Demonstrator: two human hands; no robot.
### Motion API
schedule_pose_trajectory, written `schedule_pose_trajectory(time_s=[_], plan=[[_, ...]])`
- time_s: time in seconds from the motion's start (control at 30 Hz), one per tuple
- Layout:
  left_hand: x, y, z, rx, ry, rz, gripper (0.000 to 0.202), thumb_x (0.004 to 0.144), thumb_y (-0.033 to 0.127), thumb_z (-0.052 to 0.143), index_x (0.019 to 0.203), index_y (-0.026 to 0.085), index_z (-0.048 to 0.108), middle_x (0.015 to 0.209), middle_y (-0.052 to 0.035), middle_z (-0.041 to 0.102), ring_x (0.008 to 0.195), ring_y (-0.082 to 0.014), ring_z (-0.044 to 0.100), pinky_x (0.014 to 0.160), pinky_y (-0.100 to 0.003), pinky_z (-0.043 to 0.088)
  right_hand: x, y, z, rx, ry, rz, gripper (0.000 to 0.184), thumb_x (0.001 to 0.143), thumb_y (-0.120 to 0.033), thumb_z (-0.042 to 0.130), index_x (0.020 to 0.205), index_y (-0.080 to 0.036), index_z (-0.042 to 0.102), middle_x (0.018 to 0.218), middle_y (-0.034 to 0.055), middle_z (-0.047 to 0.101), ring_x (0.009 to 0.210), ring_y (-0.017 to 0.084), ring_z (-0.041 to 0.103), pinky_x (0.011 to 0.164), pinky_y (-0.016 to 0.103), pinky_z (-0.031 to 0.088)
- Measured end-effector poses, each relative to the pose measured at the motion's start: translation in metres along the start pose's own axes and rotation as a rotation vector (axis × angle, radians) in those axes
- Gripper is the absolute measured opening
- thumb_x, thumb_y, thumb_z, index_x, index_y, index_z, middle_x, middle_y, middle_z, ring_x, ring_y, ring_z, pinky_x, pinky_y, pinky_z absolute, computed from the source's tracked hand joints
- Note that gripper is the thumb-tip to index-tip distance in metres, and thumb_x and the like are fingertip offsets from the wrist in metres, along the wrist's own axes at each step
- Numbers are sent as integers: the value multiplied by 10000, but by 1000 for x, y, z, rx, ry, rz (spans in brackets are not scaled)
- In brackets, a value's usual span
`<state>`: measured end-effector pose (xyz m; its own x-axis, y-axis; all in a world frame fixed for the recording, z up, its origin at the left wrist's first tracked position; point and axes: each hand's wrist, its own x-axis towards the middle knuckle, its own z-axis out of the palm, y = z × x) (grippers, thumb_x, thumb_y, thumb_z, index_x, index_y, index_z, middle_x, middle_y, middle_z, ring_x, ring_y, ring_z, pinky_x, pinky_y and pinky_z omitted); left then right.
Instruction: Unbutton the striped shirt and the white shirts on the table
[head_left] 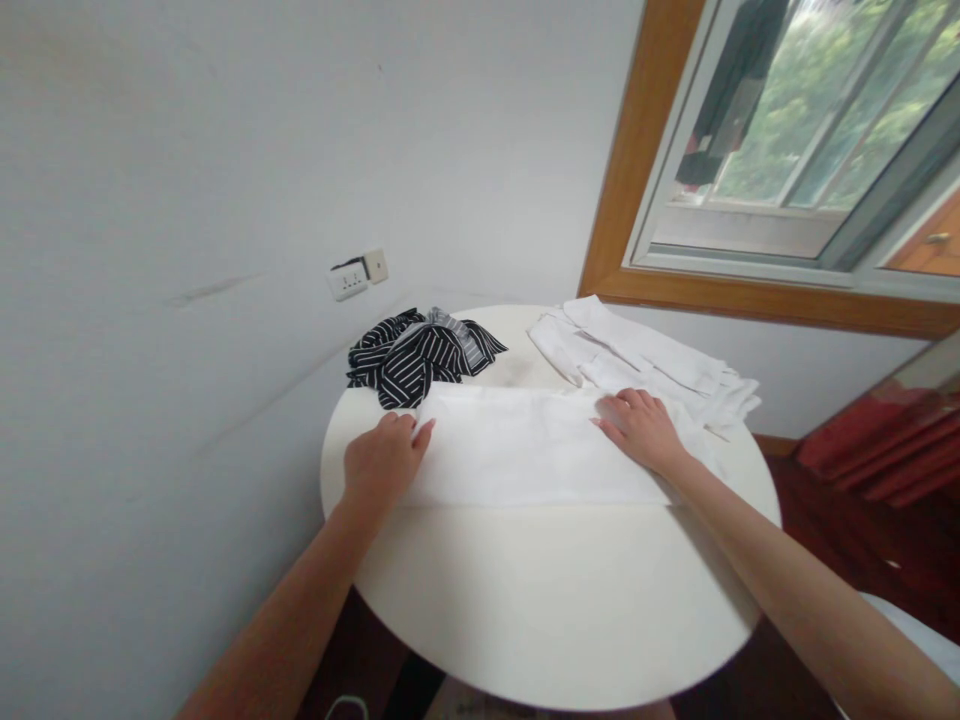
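A folded white cloth [525, 450] lies in a wide band across the round table; its exact kind does not show. At its left end my left hand [386, 455] is closed, fingers curled over the corner and thumb toward the fabric. Toward the right end, my right hand [637, 425] rests on top of the cloth with its thumb apart from the fingers. Its fingertips touch the far part of the fabric. Both forearms reach in from the near side.
The round white table [555, 610] stands against the wall. Behind my left hand is a crumpled black-and-white striped cloth [424, 355]. More white fabric [645, 355] lies loosely folded at the back right. Beyond are a wall socket [349, 281] and a wood-framed window [780, 140].
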<state>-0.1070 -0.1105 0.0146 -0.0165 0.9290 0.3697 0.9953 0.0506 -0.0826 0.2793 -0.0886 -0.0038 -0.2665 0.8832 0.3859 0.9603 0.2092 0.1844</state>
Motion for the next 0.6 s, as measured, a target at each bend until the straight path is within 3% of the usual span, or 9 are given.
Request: schedule_pose_trajectory(time_s=[0.23, 0.4, 0.53, 0.6], plan=[[-4, 4, -7, 6, 161, 40, 393, 960, 397, 340, 803, 172, 623, 805, -74, 611, 770, -224, 581, 605, -306, 347, 4, 5, 15, 11, 63, 84, 415, 917, -521, 434, 1065, -193, 639, 980, 117, 604, 953, 273, 492, 794, 373, 321], [-9, 5, -10, -96, 314, 49, 362, 951, 374, 386, 805, 182, 656, 841, -78, 606, 824, -221, 560, 657, -310, 399, 8, 8, 15, 61, 190, 57, 307, 944, -371, 407, 868, -181, 637, 845, 100, 604, 894, 259, 493, 795, 378, 320], [-19, -2, -22, -452, 395, 80, 323, 928, 383, 443, 850, 174, 676, 957, -83, 640, 923, -218, 575, 827, -325, 454, 1, 15, -21, 337, 288, 15, 274, 949, -315, 365, 892, -174, 592, 905, 118, 616, 884, 241, 529, 785, 358, 383], [-31, -11, -29, -715, 299, 69, 323, 919, 411, 453, 882, 177, 671, 995, -70, 655, 935, -207, 592, 845, -309, 473, -16, 21, -54, 513, 225, 0, 262, 956, -337, 363, 913, -194, 578, 910, 99, 631, 852, 221, 556, 763, 337, 419]])
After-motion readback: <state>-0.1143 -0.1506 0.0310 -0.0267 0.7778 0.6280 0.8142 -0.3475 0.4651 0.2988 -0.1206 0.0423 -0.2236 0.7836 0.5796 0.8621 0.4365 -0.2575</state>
